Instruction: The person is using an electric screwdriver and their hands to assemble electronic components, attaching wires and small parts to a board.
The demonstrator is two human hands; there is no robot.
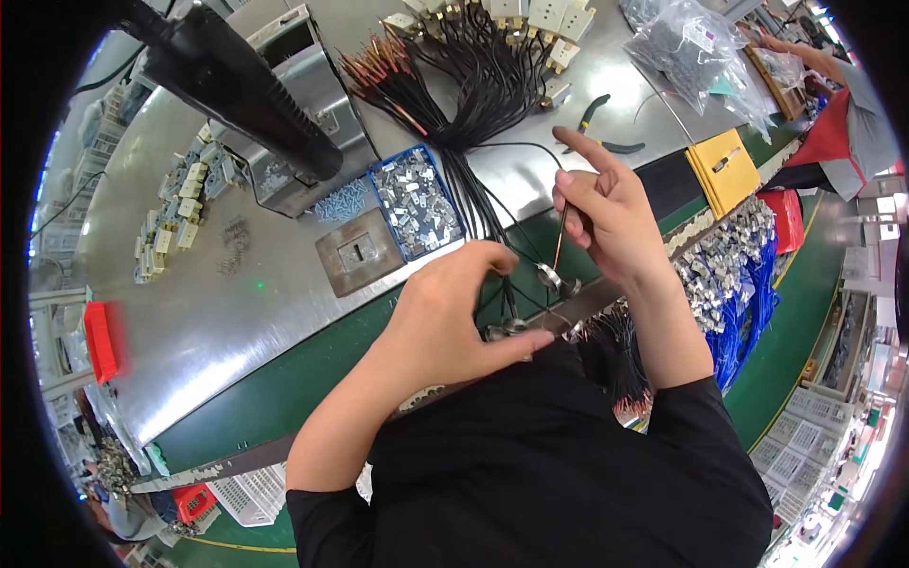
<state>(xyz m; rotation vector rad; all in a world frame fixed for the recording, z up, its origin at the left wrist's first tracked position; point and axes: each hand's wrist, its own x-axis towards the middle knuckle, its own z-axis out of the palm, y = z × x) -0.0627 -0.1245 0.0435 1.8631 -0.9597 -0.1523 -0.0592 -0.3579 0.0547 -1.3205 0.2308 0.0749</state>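
My right hand (606,204) pinches a thin black cable (523,145) between thumb and fingers, its index finger pointing up and away. Below that pinch, a brownish strand leads down to a small shiny metal part (549,276) by the table's edge. My left hand (450,308) curves beside several black cables (473,194), its thumb stretched out apart from the bent fingers. Some of its fingertips are hidden. Between its thumb and fingers more small metal parts (509,328) show, slightly blurred. The cables come from a large bundle with bare copper ends (383,62) and pale plugs (554,17).
A blue tray of small metal pieces (417,201) stands beside loose screws (343,203) and a square metal plate (358,252). Pliers (597,128) lie beyond my right hand, near a yellow pad (724,170). A black tube (251,95) rises at left. Another person (843,123) works at far right.
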